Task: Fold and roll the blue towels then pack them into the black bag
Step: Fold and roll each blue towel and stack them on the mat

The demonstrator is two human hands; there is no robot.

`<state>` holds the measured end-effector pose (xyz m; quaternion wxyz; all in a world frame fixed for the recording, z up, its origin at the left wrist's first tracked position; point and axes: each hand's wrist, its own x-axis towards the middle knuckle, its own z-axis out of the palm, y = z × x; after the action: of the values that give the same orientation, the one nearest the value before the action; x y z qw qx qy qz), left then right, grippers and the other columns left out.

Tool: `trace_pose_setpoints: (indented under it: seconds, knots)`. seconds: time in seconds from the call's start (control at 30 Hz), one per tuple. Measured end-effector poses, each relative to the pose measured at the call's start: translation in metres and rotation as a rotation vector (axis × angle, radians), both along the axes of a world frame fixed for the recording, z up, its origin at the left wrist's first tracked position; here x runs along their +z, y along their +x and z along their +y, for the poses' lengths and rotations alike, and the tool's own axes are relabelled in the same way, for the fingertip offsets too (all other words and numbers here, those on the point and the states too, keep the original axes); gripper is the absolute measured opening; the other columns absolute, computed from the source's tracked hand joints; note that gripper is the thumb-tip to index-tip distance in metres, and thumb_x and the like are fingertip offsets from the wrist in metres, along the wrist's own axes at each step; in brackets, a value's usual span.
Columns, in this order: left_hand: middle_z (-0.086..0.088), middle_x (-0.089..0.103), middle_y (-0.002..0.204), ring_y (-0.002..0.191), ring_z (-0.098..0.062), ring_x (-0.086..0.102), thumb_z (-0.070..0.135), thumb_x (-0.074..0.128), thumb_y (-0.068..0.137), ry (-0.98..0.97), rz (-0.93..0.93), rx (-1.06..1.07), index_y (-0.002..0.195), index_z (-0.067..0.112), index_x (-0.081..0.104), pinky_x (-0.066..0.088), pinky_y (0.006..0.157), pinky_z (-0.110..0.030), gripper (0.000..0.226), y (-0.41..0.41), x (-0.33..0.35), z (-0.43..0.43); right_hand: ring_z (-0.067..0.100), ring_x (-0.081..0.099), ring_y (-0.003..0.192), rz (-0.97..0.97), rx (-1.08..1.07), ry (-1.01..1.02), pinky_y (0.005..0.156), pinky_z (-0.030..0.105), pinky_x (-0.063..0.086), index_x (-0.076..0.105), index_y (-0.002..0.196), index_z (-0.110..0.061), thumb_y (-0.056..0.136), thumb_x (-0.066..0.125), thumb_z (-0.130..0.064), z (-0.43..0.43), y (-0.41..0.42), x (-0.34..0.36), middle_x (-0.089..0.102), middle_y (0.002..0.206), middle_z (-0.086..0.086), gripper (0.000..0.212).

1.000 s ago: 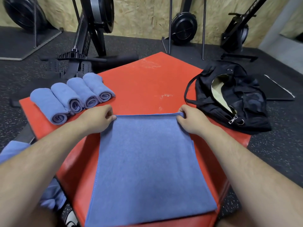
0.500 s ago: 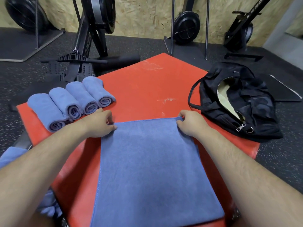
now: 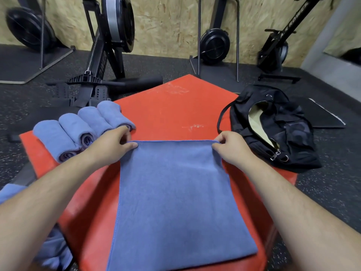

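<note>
Partial lettering "ROWE" runs along the far-right rowing machine (image 3: 291, 22).

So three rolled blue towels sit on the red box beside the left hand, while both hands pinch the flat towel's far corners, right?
Not three: the head view shows four rolled blue towels on the red box beside the left hand. The rest holds: that hand and the right hand each pinch a far corner of the flat towel.
</note>
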<state>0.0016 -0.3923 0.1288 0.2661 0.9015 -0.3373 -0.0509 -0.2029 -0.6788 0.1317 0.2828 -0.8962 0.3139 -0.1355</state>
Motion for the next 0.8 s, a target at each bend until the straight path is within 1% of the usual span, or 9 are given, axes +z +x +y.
trace_pose_setpoints:
  seconds: [0.1, 0.2, 0.33, 0.4, 0.5, 0.57, 0.63, 0.7, 0.8]
  knots:
    - [-0.006, 0.061, 0.071, 0.068, -0.022, 0.056, 0.039, 0.075, 0.086, -0.070, 0.012, 0.036, 0.080, 0.013, 0.056, 0.040, 0.060, -0.035, 0.033, -0.011, 0.015, 0.006, 0.005, 0.057, 0.062, -0.032, -0.019, 0.046, 0.056, 0.023, 0.042, 0.070, 0.067, -0.020, 0.079, 0.070, -0.011, 0.001, -0.013, 0.020, 0.068, 0.068, -0.008, 0.015]
    - [-0.003, 0.063, 0.071, 0.070, -0.020, 0.058, 0.043, 0.081, 0.079, -0.147, 0.013, 0.052, 0.075, 0.014, 0.057, 0.041, 0.059, -0.033, 0.038, -0.025, 0.030, 0.015, 0.005, 0.059, 0.062, -0.085, -0.024, 0.091, 0.060, 0.024, 0.044, 0.074, 0.073, -0.018, 0.081, 0.074, -0.010, 0.004, -0.031, 0.038, 0.073, 0.071, -0.003, 0.011]
    - [-0.005, 0.065, 0.071, 0.067, -0.019, 0.058, 0.038, 0.084, 0.077, -0.272, 0.032, 0.075, 0.073, 0.009, 0.060, 0.044, 0.061, -0.034, 0.038, -0.047, 0.054, 0.033, 0.005, 0.061, 0.065, -0.149, -0.031, 0.097, 0.063, 0.022, 0.045, 0.078, 0.079, -0.021, 0.083, 0.076, -0.014, 0.015, -0.062, 0.061, 0.074, 0.075, -0.006, 0.008]
    - [-0.005, 0.066, 0.068, 0.066, -0.021, 0.061, 0.036, 0.085, 0.077, -0.327, 0.020, 0.067, 0.070, 0.012, 0.061, 0.049, 0.063, -0.035, 0.034, -0.057, 0.066, 0.043, 0.006, 0.063, 0.067, -0.206, -0.042, 0.123, 0.070, 0.027, 0.051, 0.079, 0.081, -0.021, 0.085, 0.074, -0.015, 0.024, -0.080, 0.071, 0.074, 0.073, -0.006, 0.008]
    - [0.002, 0.067, 0.064, 0.059, -0.005, 0.060, 0.028, 0.083, 0.080, -0.369, -0.043, 0.043, 0.069, 0.014, 0.063, 0.043, 0.054, -0.017, 0.026, -0.074, 0.088, 0.056, 0.013, 0.069, 0.074, -0.252, -0.029, 0.125, 0.080, 0.033, 0.056, 0.078, 0.085, -0.020, 0.089, 0.069, -0.016, 0.038, -0.105, 0.090, 0.076, 0.079, -0.001, 0.011]
    - [0.003, 0.068, 0.068, 0.059, -0.004, 0.061, 0.024, 0.081, 0.082, -0.366, -0.080, 0.021, 0.072, 0.014, 0.065, 0.041, 0.051, -0.016, 0.021, -0.082, 0.108, 0.063, 0.002, 0.064, 0.068, -0.281, -0.007, 0.118, 0.068, 0.018, 0.053, 0.077, 0.087, -0.021, 0.092, 0.067, -0.014, 0.047, -0.119, 0.108, 0.076, 0.082, 0.000, 0.014]
    - [0.004, 0.069, 0.069, 0.066, -0.014, 0.065, 0.026, 0.081, 0.082, -0.365, -0.111, -0.001, 0.072, 0.018, 0.066, 0.044, 0.058, -0.024, 0.019, -0.086, 0.129, 0.070, -0.008, 0.058, 0.057, -0.336, 0.001, 0.110, 0.058, 0.011, 0.044, 0.078, 0.088, -0.019, 0.091, 0.068, -0.012, 0.052, -0.131, 0.130, 0.074, 0.076, -0.008, 0.013]
    - [0.001, 0.070, 0.068, 0.067, -0.021, 0.064, 0.027, 0.082, 0.081, -0.380, -0.137, -0.014, 0.072, 0.018, 0.066, 0.046, 0.061, -0.032, 0.020, -0.088, 0.152, 0.075, -0.008, 0.054, 0.050, -0.375, -0.013, 0.099, 0.054, 0.008, 0.038, 0.079, 0.086, -0.018, 0.087, 0.072, -0.010, 0.056, -0.138, 0.153, 0.070, 0.064, -0.017, 0.010]
    - [-0.001, 0.069, 0.066, 0.062, -0.018, 0.066, 0.026, 0.080, 0.083, -0.420, -0.138, -0.018, 0.074, 0.014, 0.066, 0.046, 0.052, -0.028, 0.021, -0.095, 0.191, 0.080, -0.003, 0.057, 0.057, -0.447, -0.042, 0.134, 0.056, 0.012, 0.040, 0.079, 0.083, -0.017, 0.081, 0.076, -0.008, 0.064, -0.143, 0.188, 0.074, 0.074, -0.006, 0.010]
